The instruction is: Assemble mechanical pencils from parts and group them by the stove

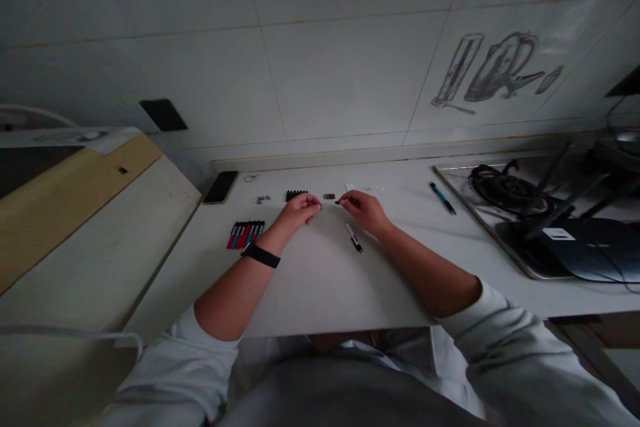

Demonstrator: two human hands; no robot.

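My left hand [300,211] hovers above the white counter with thumb and fingers pinched together; whatever it holds is too small to make out. Facing it, my right hand [367,211] pinches a small black piece [338,202] that points toward the left hand. Just beyond the hands lie a group of small dark parts [329,196] and a row of black pieces [296,195], partly covered by the left hand. Below the right hand rests a white and black pen [354,238]. Red and blue pen barrels with black ends [245,235] lie side by side left of my left wrist.
Small metallic bits [261,199] and a phone [221,187] lie at the left. Thin white pieces [373,188] are behind my right hand. Farther right are a teal and black pen [443,198], a gas stove [507,188] and a black router [595,250]. A tiled wall bounds the back.
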